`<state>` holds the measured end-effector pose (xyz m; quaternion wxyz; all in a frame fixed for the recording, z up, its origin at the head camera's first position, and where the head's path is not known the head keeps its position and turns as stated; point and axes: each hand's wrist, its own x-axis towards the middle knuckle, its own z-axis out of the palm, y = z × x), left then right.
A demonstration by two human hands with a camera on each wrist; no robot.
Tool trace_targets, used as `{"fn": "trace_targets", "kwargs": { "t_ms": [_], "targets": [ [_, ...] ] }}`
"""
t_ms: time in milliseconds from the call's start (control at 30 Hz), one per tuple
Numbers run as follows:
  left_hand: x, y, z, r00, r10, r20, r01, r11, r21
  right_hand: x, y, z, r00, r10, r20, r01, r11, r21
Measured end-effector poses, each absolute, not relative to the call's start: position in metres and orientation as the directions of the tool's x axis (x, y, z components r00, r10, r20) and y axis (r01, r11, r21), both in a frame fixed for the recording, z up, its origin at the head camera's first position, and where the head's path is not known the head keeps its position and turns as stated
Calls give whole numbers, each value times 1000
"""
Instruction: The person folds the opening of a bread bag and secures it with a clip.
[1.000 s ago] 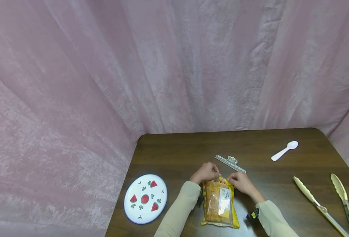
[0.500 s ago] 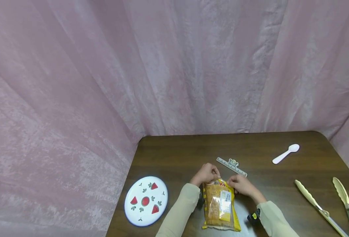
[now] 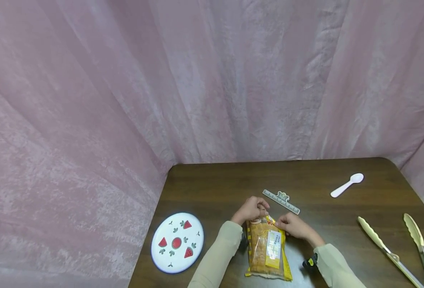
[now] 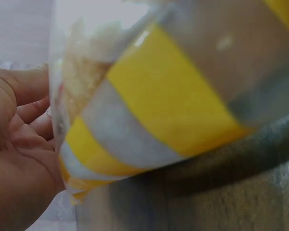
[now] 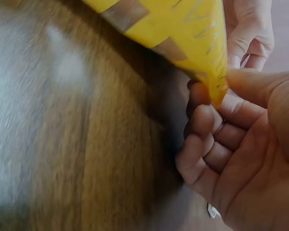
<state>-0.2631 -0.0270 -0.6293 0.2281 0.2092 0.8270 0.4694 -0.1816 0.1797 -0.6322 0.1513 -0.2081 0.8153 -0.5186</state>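
Observation:
A yellow and clear plastic bag (image 3: 265,250) of bread with a white label lies on the table. At its far end, the left hand (image 3: 250,209) pinches the bag's edge near the middle, while the right hand (image 3: 297,227) pinches the far right corner. In the right wrist view, the bag's yellow corner (image 5: 216,91) sits between the thumb and curled fingers of the right hand (image 5: 245,144). The left wrist view has the left hand (image 4: 24,144) beside the striped bag side (image 4: 168,91); its fingertips are partly hidden behind the plastic.
Just beyond the hands lies a ruler-like clip (image 3: 281,201). A white plate (image 3: 177,260) with watermelon pictures is at the left. Toward the right are a white spoon (image 3: 347,185) and tongs (image 3: 381,244) with spread arms. Pink curtains stand behind the table (image 3: 212,180).
Both hands stay at the bag's far end, with the left fingers slightly shifted and the right hand a little nearer the bag. The whole head view has tilted slightly.

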Motion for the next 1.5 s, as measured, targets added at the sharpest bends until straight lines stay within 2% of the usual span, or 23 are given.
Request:
{"fn": "trace_targets", "kwargs": {
  "t_ms": [233, 400, 633, 800, 1000, 1500],
  "targets": [
    [-266, -27, -632, -820, 552, -152, 117, 421, 899, -186, 184, -632, -853, -520, -42, -194, 391, -900],
    [-263, -27, -631, -836, 526, -158, 92, 417, 904, -184, 184, -635, -874, -481, -71, -179, 454, -873],
    [-257, -29, -627, -852, 485, -199, 114, 542, 833, -175, 178, -640, -925, -381, -13, -208, 533, -820],
    [-256, -32, -624, -815, 520, -255, 166, 632, 757, -172, 175, -635, -949, -316, 5, -190, 557, -809],
    [-261, -32, -627, -798, 569, -196, 243, 603, 760, -172, 177, -631, -952, -307, -14, -166, 552, -817],
    [-261, -24, -628, -839, 507, -196, 168, 584, 794, -170, 190, -631, -943, -331, -14, -168, 514, -841]
  ]
}}
